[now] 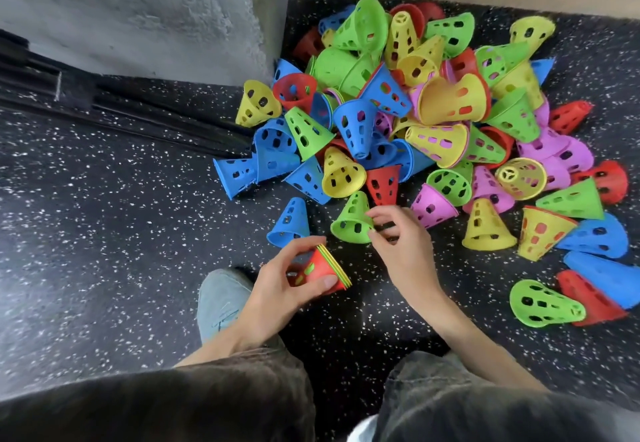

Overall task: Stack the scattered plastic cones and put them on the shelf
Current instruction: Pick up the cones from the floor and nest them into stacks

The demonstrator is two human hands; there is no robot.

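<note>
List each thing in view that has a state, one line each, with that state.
left hand: grips the small stack, fingers curled round it.
small stack: nested cones, red outermost, held on its side above the floor.
right hand: fingertips on the green cone's rim.
green cone: lying on its side on the floor.
blue cone: lying loose, untouched.
cone pile: scattered, mostly unstacked.

A black, white-speckled floor (104, 234) is seen across the frame. A heap of perforated plastic cones (433, 123) is spread over its upper right. Black rods (138, 109) are laid at the left, and a pale shoe (221, 299) is planted at lower centre.
</note>
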